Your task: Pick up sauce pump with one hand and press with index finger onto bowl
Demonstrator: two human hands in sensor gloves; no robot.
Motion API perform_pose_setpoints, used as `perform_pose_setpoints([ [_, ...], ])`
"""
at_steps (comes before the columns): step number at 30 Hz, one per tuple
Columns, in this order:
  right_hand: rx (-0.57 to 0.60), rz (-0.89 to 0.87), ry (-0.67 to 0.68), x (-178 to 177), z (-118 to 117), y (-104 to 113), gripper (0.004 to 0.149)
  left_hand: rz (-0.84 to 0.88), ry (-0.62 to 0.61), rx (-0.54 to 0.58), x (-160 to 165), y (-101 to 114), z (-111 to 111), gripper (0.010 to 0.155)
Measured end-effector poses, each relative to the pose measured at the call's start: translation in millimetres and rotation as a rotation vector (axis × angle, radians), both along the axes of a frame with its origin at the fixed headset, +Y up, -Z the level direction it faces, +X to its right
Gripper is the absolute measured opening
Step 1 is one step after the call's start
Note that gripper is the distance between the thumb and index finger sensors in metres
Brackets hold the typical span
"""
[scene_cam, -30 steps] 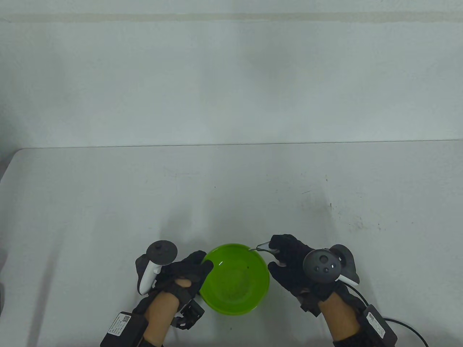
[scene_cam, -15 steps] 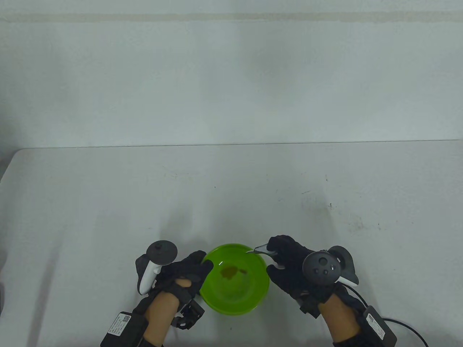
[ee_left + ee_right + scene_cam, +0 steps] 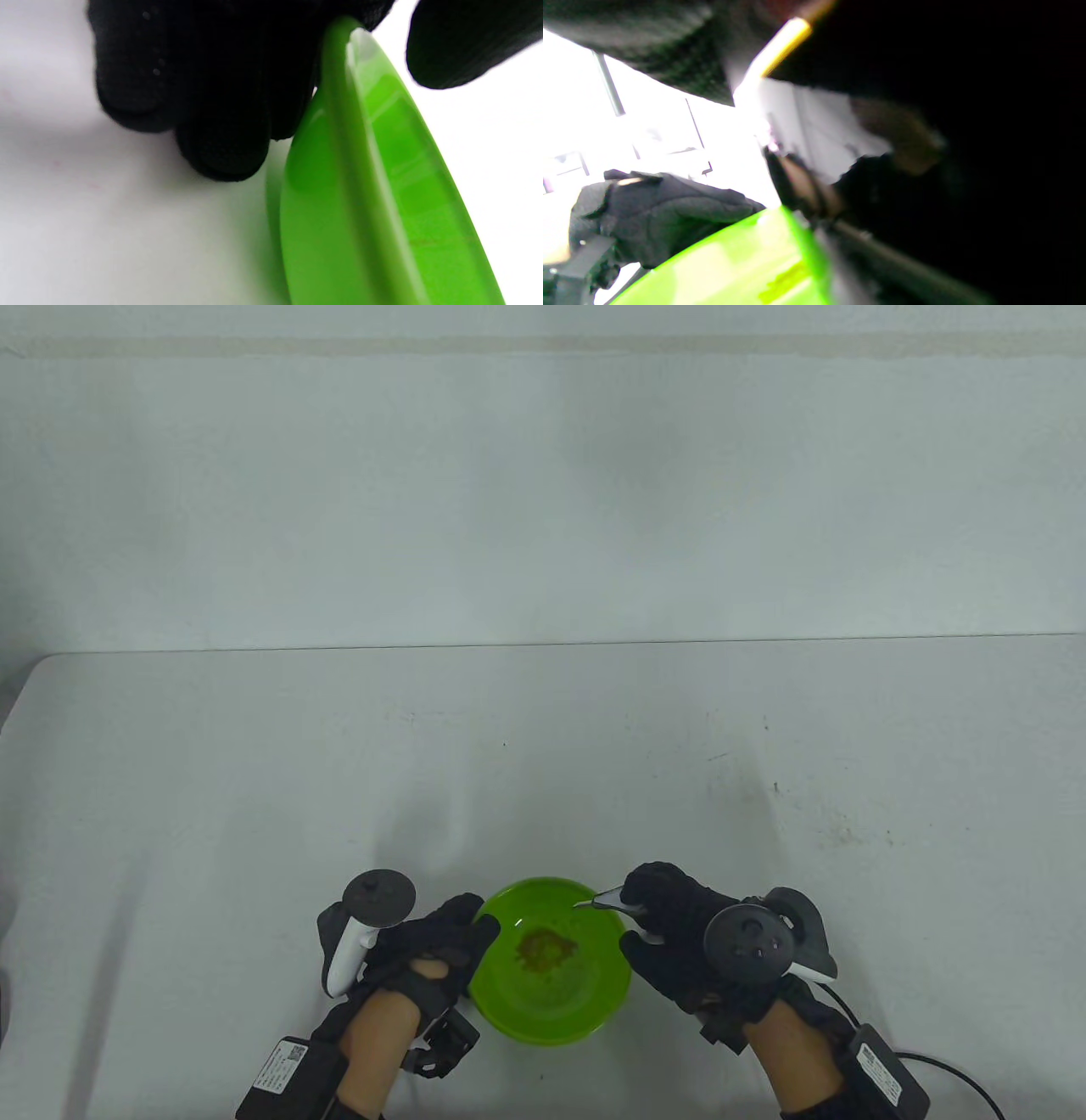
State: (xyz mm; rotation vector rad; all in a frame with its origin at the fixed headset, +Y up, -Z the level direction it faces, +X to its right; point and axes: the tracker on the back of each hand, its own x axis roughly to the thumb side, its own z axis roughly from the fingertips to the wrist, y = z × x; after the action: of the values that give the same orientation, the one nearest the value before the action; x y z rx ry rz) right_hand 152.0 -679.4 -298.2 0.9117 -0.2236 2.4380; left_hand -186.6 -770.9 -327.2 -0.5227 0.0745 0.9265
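A green bowl [image 3: 594, 997] sits on the white table near the front edge, with a brownish blob of sauce [image 3: 547, 948] inside. My left hand [image 3: 441, 946] grips the bowl's left rim; in the left wrist view the fingers [image 3: 220, 127] lie outside the rim [image 3: 339, 84] and the thumb inside. My right hand [image 3: 670, 929] holds the sauce pump, mostly hidden under the glove. Its clear spout [image 3: 598, 899] sticks out over the bowl's right rim. The right wrist view is blurred and shows the bowl [image 3: 734, 262] and part of the pump [image 3: 818, 127].
The white table [image 3: 543, 746] stretches wide behind the bowl, with small dark specks at the right [image 3: 776, 787]. A black cable [image 3: 959, 1073] trails from the right wrist toward the front right.
Sauce has appeared in the bowl and its blob has grown. My right hand has shifted slightly left and tilted, bringing the spout further over the bowl. My left hand has not moved.
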Motion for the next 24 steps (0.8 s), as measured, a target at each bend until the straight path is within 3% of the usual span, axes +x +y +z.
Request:
perform_pose_setpoints([
  [5,0.045,-0.151,-0.03,9,-3,0,0.078,0.001,0.0,-0.001,0,0,0,0.072],
  [10,0.225,-0.328,-0.197,30,-16,8,0.082,0.005,0.002,-0.004,0,0,0,0.072],
  [15,0.374,-0.397,-0.377,61,-48,18,0.083,0.001,0.002,-0.002,0,0,0,0.072],
  [24,0.403,-0.444,-0.625,113,-106,9,0.083,0.005,0.005,-0.006,-1,0,0,0.072],
])
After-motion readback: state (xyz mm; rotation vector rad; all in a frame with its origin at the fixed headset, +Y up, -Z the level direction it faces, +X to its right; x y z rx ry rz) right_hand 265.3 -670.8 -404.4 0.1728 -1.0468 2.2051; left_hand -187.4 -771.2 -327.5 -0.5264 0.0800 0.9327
